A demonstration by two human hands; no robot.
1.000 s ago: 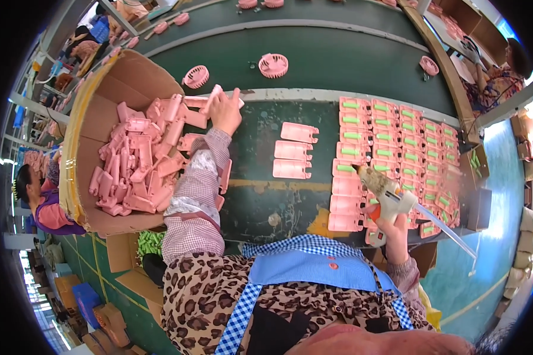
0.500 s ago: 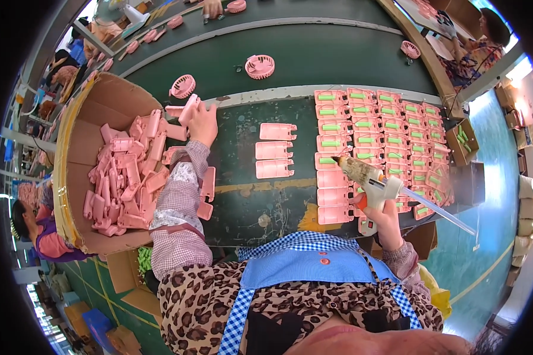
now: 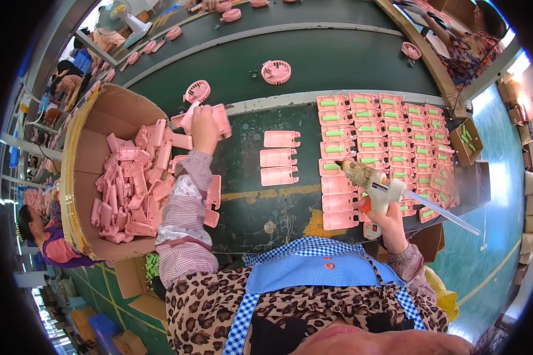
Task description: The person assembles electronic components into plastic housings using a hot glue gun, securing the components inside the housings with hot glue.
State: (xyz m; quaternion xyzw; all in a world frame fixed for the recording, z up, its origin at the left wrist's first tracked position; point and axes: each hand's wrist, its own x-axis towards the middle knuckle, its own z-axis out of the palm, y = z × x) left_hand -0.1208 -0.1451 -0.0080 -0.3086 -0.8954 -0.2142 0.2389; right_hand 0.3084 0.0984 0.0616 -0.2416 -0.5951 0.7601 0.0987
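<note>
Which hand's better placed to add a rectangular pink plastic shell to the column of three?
Probably the left hand: it holds a pink shell, while the right hand grips a white pistol-shaped glue gun.

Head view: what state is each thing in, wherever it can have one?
Left hand: closed on a pink casing, motion-blurred
Right hand: wrapped around the glue gun's handle
Glue gun: held, nozzle pointing left; heat cannot be told
Large cardboard box: open, loaded with jumbled pink parts
Three middle casings: flat, without green cylinders
Near-left casings in the grid: also without cylinders
Small box: open, holding green cylinders
</note>
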